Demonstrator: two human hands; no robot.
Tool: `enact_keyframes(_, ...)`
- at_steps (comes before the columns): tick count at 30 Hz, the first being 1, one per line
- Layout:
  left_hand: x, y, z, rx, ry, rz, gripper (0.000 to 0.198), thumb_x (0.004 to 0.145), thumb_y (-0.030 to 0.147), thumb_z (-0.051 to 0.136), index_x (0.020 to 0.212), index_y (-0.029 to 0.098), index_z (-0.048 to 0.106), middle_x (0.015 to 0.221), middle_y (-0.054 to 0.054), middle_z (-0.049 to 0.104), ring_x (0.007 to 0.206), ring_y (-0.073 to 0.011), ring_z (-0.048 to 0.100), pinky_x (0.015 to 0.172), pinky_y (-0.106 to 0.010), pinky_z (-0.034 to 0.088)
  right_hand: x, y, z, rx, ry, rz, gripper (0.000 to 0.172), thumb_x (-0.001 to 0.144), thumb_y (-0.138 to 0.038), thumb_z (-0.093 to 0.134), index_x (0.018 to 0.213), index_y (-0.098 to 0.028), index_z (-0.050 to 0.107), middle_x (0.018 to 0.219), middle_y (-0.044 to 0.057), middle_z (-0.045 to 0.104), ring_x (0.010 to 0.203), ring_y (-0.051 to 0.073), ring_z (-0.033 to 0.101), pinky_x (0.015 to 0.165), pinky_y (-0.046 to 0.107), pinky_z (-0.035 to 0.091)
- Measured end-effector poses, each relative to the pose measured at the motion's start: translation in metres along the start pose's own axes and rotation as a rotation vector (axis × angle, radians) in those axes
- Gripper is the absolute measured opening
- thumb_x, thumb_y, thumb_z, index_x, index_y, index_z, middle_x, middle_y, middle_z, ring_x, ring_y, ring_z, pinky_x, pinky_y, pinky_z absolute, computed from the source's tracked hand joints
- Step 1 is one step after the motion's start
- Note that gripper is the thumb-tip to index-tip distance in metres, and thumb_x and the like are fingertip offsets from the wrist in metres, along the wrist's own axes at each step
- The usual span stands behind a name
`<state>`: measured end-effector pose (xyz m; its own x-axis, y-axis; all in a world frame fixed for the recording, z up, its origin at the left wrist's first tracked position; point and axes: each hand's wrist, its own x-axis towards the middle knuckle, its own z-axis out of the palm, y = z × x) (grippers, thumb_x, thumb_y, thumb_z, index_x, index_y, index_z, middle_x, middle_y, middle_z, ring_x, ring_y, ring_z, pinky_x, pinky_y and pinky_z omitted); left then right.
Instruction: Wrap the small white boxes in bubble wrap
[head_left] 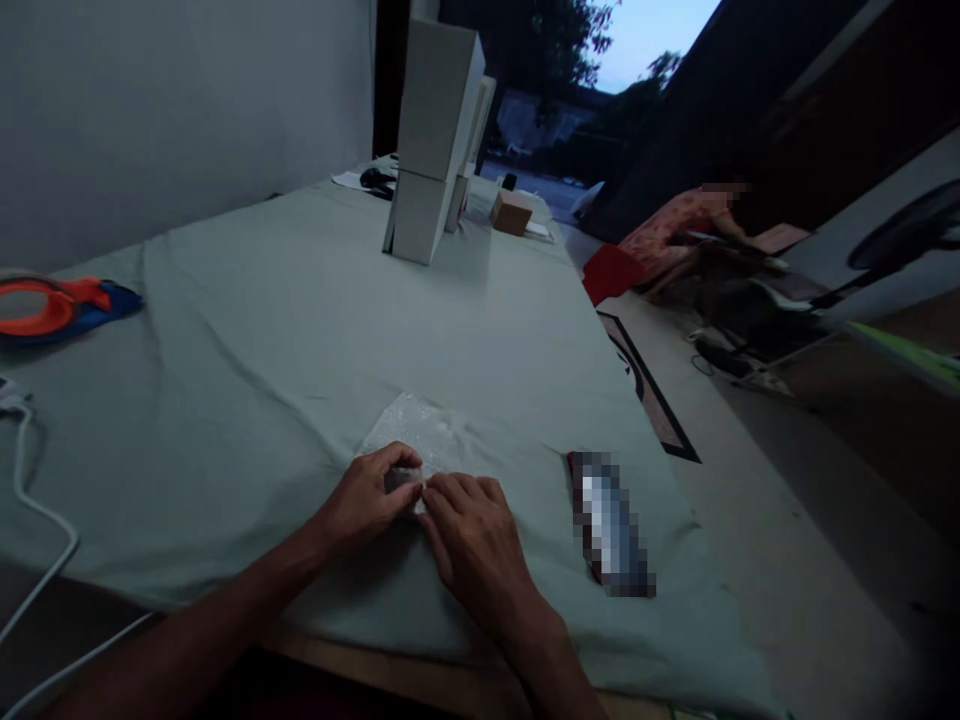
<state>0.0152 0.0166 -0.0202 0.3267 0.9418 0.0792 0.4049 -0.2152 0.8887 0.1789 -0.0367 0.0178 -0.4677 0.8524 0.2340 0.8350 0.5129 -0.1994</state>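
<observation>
A person's bare left hand (379, 487) is reaching in from the lower left, its thumb and forefinger arching toward each other; the right hand (476, 525) is angling in from the lower right, its back facing up and its fingers bending. Their fingertips are meeting at the near end of a translucent, whitish, crinkled plastic sheet (412, 420), which is lying just beyond them on a worktop (315, 280) wearing pale green cloth. Whether either grip is clamping the plastic, one cannot tell.
</observation>
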Motion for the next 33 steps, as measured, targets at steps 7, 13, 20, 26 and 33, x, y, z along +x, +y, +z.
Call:
enact_keyframes(7,-0.003,-0.001,-0.02,0.123,0.04,-0.009,0.044,0.072,0.019,0.054,0.116,0.019,0.058,0.1,-0.005,0.068,0.091,-0.0209,0.064,0.083,-0.033,0.05,-0.003,0.002,0.004,-0.029,-0.014,0.005,0.015,0.09,-0.014,0.054,0.102,-0.02,0.06,0.1,0.005,0.064,0.091,0.021,0.055,0.08,0.036,0.037)
enact_keyframes(13,0.004,-0.011,-0.016,0.332,0.05,-0.011,0.036,0.078,0.016,0.053,0.114,0.018,0.059,0.085,-0.003,0.066,0.084,-0.0208,0.061,0.082,-0.034,0.047,0.002,0.0,0.003,-0.099,-0.041,0.001,0.023,0.089,-0.014,0.056,0.11,-0.023,0.057,0.099,0.005,0.062,0.088,0.021,0.053,0.076,0.035,0.035)
enact_keyframes(20,0.003,-0.018,-0.012,0.628,0.086,0.063,0.034,0.08,0.02,0.061,0.115,0.019,0.058,0.103,-0.01,0.065,0.099,-0.028,0.057,0.089,-0.041,0.043,0.01,-0.004,0.004,-0.2,-0.084,-0.011,0.025,0.088,-0.017,0.057,0.113,-0.024,0.057,0.097,0.006,0.06,0.085,0.023,0.051,0.074,0.037,0.035)
enact_keyframes(26,-0.003,-0.016,-0.033,0.65,0.137,-0.086,0.037,0.084,0.031,0.058,0.119,0.017,0.055,0.106,-0.01,0.064,0.097,-0.0245,0.061,0.085,-0.034,0.045,0.01,-0.003,0.007,-0.217,-0.058,-0.032,0.024,0.089,-0.015,0.056,0.111,-0.023,0.057,0.095,0.006,0.06,0.084,0.022,0.051,0.073,0.037,0.035)
enact_keyframes(33,-0.001,-0.011,-0.044,0.641,-0.031,-0.294,0.037,0.086,0.039,0.052,0.115,0.016,0.057,0.08,-0.007,0.07,0.077,-0.0243,0.065,0.065,-0.029,0.04,0.008,-0.003,0.01,-0.22,-0.056,-0.024,0.026,0.091,-0.015,0.054,0.115,-0.023,0.056,0.098,0.007,0.06,0.084,0.023,0.052,0.074,0.037,0.035)
